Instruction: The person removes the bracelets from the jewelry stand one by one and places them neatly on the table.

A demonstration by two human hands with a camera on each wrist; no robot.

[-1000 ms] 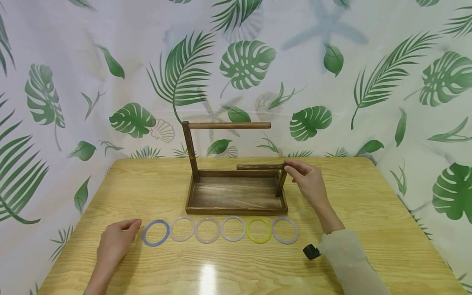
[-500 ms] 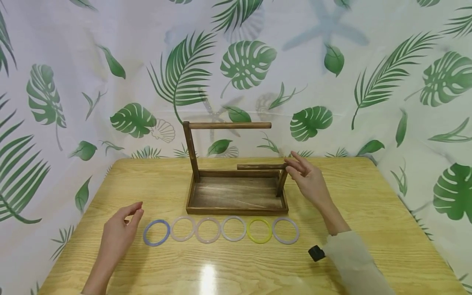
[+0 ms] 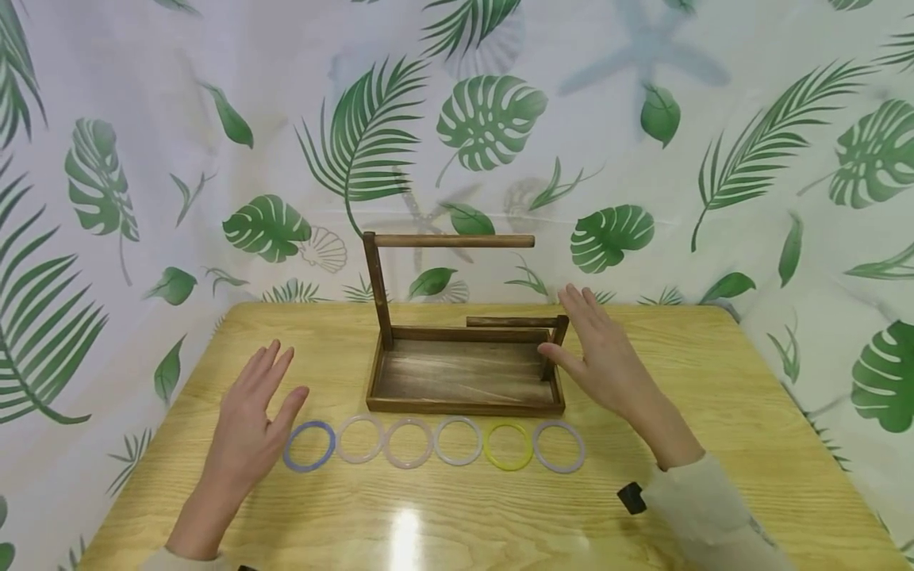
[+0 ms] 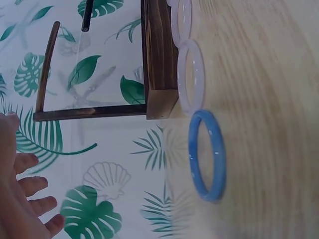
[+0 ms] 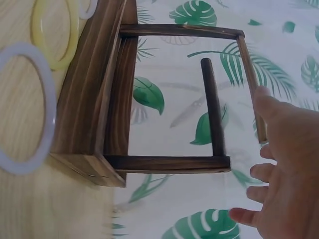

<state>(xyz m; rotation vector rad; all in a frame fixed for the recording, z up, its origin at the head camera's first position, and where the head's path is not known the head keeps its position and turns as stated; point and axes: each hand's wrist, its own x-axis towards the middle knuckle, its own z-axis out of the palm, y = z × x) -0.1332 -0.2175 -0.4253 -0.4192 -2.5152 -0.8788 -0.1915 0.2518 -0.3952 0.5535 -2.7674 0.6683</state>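
My left hand is raised over the table's left side, fingers straight and thumb apart, holding nothing, close to a blue bangle. My right hand hovers with extended fingers beside the short right post of a dark wooden bangle stand. That stand has a shallow tray, a tall left post with a long bar, and a lower bar on the right. In front of it, a row of bangles runs from blue through pale pink and whitish ones to yellow and lavender.
The light wood table carries the stand near its back edge. A white curtain printed with green leaves hangs behind and at both sides. A small black object sits at my right sleeve.
The right hand has let go of the short post's top and spread its fingers. My left hand has risen from beside the blue bangle and straightened. Stand and bangles stay put.
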